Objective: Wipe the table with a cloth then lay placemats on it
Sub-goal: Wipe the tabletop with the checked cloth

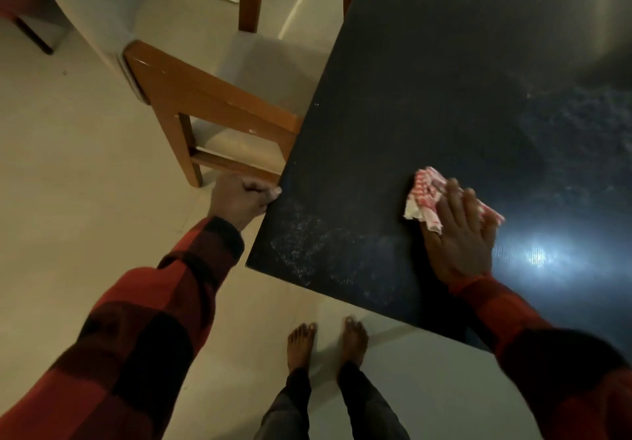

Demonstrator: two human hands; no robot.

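The right hand [460, 234] lies flat, fingers spread, pressing the red-and-white cloth [427, 196] onto the dark counter [427, 80], a little in from its near edge and well in from the near left corner. The left hand [241, 198] is curled shut around the counter's left edge just beyond that corner, apparently bracing. No placemats are in view.

The wiping looks unfinished. Pale streaks and smears [301, 244] show near the near left corner, and more mottling shows toward the far right, so the likeliest fault is laying mats over patches the cloth never reaches. The cloth is bunched, with much of it sticking out beyond the fingertips; a loose wad like that can roll or slip out from under the palm and merely push grime about. A stroke carried past the near edge would drop crumbs onto the floor beside the bare feet [328, 340]. The wooden chair [212, 97] stands close against the left edge, and a wide sweep that way could knock it or catch the gripping hand's knuckles.
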